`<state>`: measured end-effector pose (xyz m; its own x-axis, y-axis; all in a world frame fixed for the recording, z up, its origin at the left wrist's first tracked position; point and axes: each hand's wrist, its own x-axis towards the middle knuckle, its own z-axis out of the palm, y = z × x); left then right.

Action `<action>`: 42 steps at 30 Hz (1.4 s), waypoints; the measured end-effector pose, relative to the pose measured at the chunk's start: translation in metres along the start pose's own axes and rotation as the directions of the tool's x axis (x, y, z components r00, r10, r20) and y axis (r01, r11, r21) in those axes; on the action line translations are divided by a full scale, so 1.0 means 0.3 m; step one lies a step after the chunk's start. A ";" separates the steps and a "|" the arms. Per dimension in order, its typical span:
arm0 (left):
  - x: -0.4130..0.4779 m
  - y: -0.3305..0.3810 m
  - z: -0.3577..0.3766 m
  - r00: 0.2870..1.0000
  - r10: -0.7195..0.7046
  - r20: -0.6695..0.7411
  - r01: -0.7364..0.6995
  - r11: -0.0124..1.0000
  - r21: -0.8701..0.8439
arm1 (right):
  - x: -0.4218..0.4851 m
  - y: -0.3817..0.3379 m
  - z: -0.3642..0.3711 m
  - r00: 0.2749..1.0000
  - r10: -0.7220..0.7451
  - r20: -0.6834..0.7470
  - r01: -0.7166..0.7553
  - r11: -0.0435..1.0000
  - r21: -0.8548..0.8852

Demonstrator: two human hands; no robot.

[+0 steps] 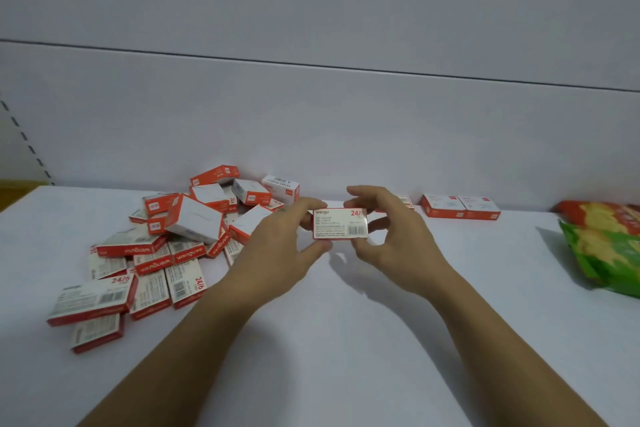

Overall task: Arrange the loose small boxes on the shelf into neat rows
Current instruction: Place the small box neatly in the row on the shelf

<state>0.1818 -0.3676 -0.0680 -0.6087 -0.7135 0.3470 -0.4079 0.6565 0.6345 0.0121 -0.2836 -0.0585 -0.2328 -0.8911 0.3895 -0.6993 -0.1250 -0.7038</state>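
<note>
A small red-and-white box (337, 224) with a barcode face toward me is held above the white shelf (346, 340). My left hand (284, 250) pinches its left end between thumb and fingers. My right hand (391, 239) curls around its right end, thumb below and fingers above. A loose heap of several matching boxes (162, 246) lies to the left. Two boxes (460, 206) stand side by side against the back wall on the right, and another box (405, 202) shows partly behind my right hand.
A green, red and yellow snack bag (606, 246) lies at the right edge of the shelf. The grey back panel (311, 121) rises behind everything. A slotted shelf upright (24, 139) runs along the far left.
</note>
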 end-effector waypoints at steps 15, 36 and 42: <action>-0.004 0.020 0.017 0.995 -0.022 -0.093 0.015 0.997 -0.077 | -0.016 -0.014 0.043 0.977 0.183 -0.107 -0.171 0.978 0.119; -0.013 0.034 0.036 0.989 -0.010 -0.150 -0.013 0.989 -0.149 | 0.003 -0.028 -0.027 0.893 0.276 0.355 -0.386 0.063 0.920; -0.010 0.024 0.035 0.995 0.004 -0.100 -0.013 0.996 -0.085 | 0.010 -0.014 -0.001 0.843 0.407 0.351 -0.441 0.149 0.885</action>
<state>0.1737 -0.3582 -0.0718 -0.5393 -0.7317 0.4169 -0.3407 0.6423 0.6866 0.0141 -0.2855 -0.0542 -0.2433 -0.9556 -0.1664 0.5965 -0.0121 -0.8025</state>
